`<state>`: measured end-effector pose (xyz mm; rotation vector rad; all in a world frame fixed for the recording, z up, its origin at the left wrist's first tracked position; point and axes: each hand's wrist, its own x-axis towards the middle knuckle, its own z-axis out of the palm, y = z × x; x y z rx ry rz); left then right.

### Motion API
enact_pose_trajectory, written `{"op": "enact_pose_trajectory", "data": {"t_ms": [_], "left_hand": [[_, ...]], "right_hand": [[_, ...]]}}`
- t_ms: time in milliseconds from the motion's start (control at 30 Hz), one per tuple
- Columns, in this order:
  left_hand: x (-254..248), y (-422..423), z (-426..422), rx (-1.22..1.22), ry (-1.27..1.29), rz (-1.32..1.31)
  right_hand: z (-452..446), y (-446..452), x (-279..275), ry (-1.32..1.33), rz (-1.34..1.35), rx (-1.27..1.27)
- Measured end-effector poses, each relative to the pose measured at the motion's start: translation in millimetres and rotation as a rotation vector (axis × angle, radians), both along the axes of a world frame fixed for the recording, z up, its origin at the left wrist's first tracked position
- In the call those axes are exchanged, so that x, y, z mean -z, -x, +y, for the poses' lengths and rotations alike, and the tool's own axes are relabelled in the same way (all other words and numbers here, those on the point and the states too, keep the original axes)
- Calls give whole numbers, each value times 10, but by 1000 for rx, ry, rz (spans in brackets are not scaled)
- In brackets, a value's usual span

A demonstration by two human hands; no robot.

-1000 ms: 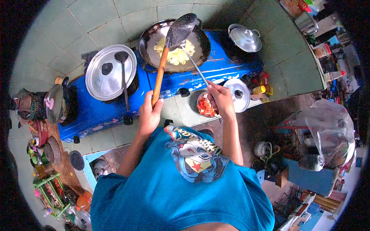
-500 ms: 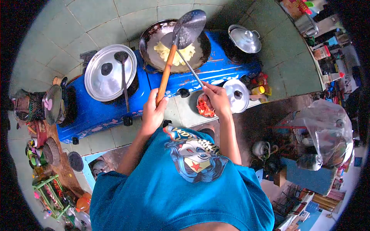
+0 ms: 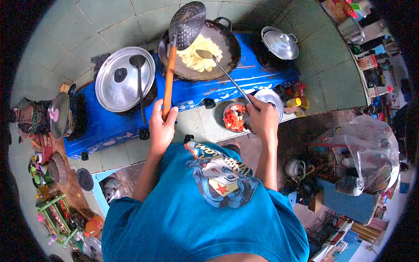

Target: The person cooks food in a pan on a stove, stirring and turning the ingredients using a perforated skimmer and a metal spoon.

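My left hand [image 3: 162,129] is closed round the wooden handle of a perforated skimmer [image 3: 188,26], raised over the wok's left back side. My right hand [image 3: 264,117] grips a long-handled metal spatula [image 3: 233,81], its blade over or touching pale yellow pieces of food [image 3: 196,61] in the wok. Dark and wide, the wok [image 3: 234,52] sits on the blue stove. Just left of my right hand is a bowl of chopped red pieces [image 3: 235,118], partly covered by that hand.
On the blue stove [image 3: 183,94], a large lidded pot [image 3: 104,89] at left carries a dark ladle [image 3: 139,76]. A small lidded pot [image 3: 281,43] stands at right. Beside the bowl lies a silver lid [image 3: 269,97]. A tiled wall [image 3: 118,26] rises behind.
The skimmer has moved left and slightly up, uncovering more food. My right hand has shifted right and lower, and the spatula blade now shows at the food's right side.
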<state>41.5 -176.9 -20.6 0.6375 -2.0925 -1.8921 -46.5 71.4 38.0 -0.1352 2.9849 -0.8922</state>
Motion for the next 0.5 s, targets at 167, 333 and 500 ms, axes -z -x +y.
{"op": "enact_pose_trajectory", "data": {"t_ms": [167,333,500], "left_hand": [[49,-9,1,-33,-74,0],[-103,-20,25,-60,-171,-16],[-193,27,35,-44,-266,-19]], "right_hand": [[-81,174,284,-113,23,19],[-213,242,311,-61,75,25],[-377,270,403,-105,78,-40]]}}
